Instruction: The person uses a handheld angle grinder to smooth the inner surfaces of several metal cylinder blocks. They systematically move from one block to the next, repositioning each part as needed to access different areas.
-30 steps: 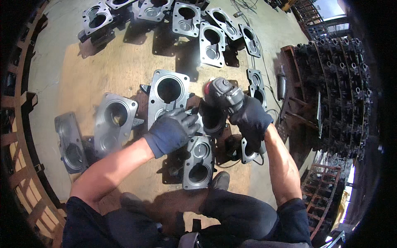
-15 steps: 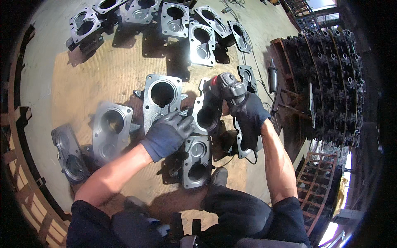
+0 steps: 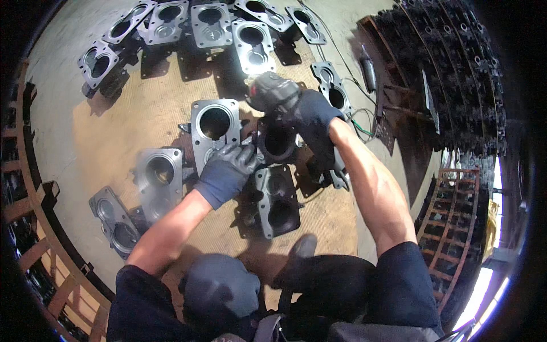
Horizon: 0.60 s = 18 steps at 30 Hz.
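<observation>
My right hand (image 3: pixel 314 117), in a dark work glove, is closed around an angle grinder (image 3: pixel 276 93) held above the castings. The grinder's front is blurred, and its disc cannot be made out. My left hand (image 3: pixel 231 166), gloved in blue and black, rests with curled fingers at the lower end of an upright-lying grey metal casting (image 3: pixel 200 134) with a large round bore. Its fingertips reach the edge of a shadowed casting (image 3: pixel 278 139) to the right, partly hidden beneath my right arm and the grinder. Closer to me lies another two-bored casting (image 3: pixel 277 200).
Two castings lie at the left, one blurred grey (image 3: pixel 159 188) and one nearer (image 3: pixel 115 221). Several more, including a bright casting (image 3: pixel 253 48), line the far side. A cable (image 3: pixel 352 85) and a black cylindrical tool (image 3: pixel 368 69) lie right, beside stacked dark parts (image 3: pixel 456 74). A rusty rack (image 3: pixel 450 222) stands nearby.
My right hand has swung the grinder left and away from me, toward the far row. My left hand stays by the same casting. The whole view has shifted with my head.
</observation>
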Each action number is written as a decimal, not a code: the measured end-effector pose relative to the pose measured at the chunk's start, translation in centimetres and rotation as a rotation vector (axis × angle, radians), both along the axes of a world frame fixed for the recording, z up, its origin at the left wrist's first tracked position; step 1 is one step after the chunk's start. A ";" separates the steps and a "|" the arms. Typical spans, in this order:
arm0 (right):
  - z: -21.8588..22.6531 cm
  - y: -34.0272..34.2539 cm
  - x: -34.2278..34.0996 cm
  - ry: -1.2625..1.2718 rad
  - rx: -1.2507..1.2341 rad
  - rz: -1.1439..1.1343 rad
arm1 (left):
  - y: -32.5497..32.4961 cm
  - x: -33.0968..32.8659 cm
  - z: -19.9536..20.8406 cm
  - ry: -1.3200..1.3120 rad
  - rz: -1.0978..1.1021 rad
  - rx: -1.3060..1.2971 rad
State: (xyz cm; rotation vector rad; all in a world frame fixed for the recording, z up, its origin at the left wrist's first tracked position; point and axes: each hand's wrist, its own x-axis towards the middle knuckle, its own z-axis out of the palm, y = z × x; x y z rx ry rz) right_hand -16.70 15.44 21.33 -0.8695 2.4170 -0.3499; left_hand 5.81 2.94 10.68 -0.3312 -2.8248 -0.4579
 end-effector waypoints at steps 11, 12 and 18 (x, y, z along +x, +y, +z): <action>0.2 10.4 0.9 -0.104 -0.066 -0.083 | 2.2 3.6 0.7 0.064 0.116 0.042; 0.6 11.3 0.4 -0.106 -0.008 -0.086 | 3.5 4.7 1.0 0.022 0.195 0.197; 2.2 12.1 5.8 -0.159 -0.004 -0.032 | 11.4 11.3 -0.2 -0.461 0.628 0.845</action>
